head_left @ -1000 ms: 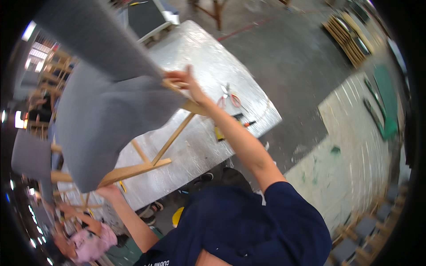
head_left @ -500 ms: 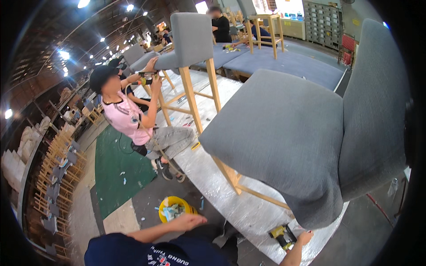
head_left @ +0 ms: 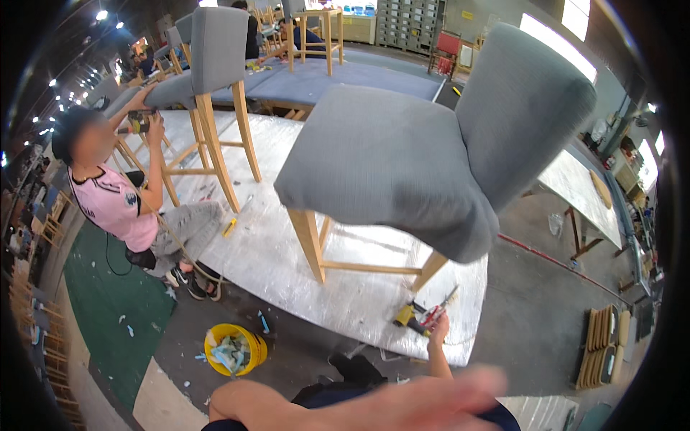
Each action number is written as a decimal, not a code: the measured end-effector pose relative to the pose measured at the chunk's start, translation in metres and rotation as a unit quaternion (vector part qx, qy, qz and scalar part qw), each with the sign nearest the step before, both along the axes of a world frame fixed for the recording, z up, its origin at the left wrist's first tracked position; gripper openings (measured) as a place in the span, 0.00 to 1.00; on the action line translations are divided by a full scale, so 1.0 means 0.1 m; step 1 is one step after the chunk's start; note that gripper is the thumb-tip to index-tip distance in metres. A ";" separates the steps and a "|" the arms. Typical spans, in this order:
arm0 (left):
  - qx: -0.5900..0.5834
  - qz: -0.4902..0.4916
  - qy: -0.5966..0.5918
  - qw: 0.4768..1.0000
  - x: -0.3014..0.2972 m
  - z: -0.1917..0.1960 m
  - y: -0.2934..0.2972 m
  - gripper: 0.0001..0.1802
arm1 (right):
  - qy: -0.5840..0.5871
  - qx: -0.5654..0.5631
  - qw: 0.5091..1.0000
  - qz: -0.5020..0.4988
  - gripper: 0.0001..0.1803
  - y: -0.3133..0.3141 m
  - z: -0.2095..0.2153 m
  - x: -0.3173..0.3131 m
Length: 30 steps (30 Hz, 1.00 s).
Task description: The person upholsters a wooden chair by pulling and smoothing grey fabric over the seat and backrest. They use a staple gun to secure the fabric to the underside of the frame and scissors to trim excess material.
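A bar chair with a grey fabric seat (head_left: 374, 151) and wooden legs stands on the silver-covered table (head_left: 287, 287) ahead of me. Its loose fabric hangs over the seat's near right corner. At the table's near edge my right hand (head_left: 440, 332) closes on red-handled scissors (head_left: 434, 314), blades pointing away. Right beside them lies a yellow-green staple gun (head_left: 408, 317). My left hand (head_left: 431, 401) crosses low in front of my body, close to the camera. Motion blurs its fingers, and I see nothing clearly held in it.
To the left a person in a pink shirt (head_left: 108, 201) holds a power tool against another grey chair (head_left: 217, 57). A yellow bucket (head_left: 257, 352) of scraps stands on the floor. A yellow cutter (head_left: 229, 228) lies on the table. Stacked padded parts (head_left: 604, 348) are at right.
The view has swung right and down. My right hand has come onto the scissors beside the staple gun. My left hand has moved from near the bucket rightward across my body.
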<state>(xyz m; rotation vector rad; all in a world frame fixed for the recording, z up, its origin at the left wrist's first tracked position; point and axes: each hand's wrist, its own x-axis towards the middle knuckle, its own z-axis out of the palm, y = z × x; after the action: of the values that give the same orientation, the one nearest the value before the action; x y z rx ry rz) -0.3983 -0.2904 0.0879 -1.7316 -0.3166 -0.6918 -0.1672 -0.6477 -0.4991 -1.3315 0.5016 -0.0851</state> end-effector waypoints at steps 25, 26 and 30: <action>0.635 0.704 -0.146 0.283 0.52 0.00 -1.55 0.29 | 0.054 0.047 0.991 0.117 0.34 -0.31 0.76 -0.60; 0.629 0.706 -0.165 0.280 0.64 -0.01 -1.58 0.29 | 0.054 0.046 0.990 0.124 0.33 -0.34 0.77 -0.48; 0.679 0.659 -0.037 0.320 0.95 0.21 -1.78 0.19 | 0.068 0.012 0.986 0.150 0.29 -0.77 0.46 -0.01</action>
<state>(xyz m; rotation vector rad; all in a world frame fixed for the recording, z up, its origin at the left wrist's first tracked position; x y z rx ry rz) -0.3033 -0.4684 0.1087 0.5424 -0.7354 0.3557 -0.1686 -0.7244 -0.4535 -1.3806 0.4106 0.2619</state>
